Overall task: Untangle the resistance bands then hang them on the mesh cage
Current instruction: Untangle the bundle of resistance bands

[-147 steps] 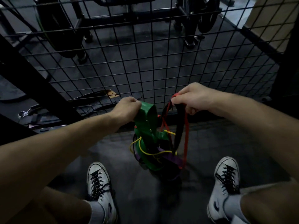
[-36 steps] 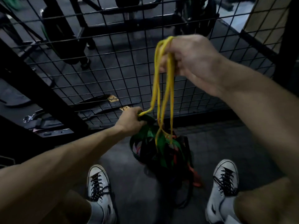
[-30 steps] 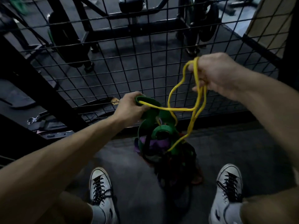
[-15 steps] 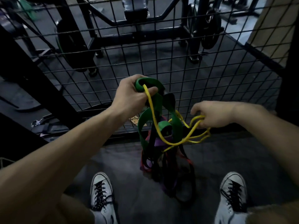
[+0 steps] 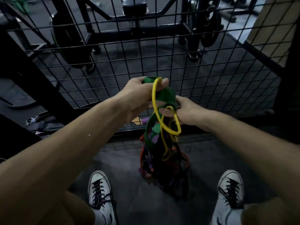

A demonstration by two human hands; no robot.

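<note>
Head view looks down at your two hands held close together in front of the mesh cage [image 5: 211, 88], with the tangled resistance bands [image 5: 162, 159] hanging between them. Your left hand [image 5: 139, 96] is closed around the top of the wide green band [image 5: 167, 96], and a loop of the thin yellow band [image 5: 154, 98] runs over its fingers. Your right hand [image 5: 188, 112], just beside and a little lower, pinches the bunch where green and yellow meet; a second yellow loop droops below it. Red, purple and what look like black bands dangle in a knot down toward the dark floor [image 5: 129, 159], though the dim light makes them hard to separate. Your white sneakers [image 5: 99, 189] stand either side of the bundle.
</note>
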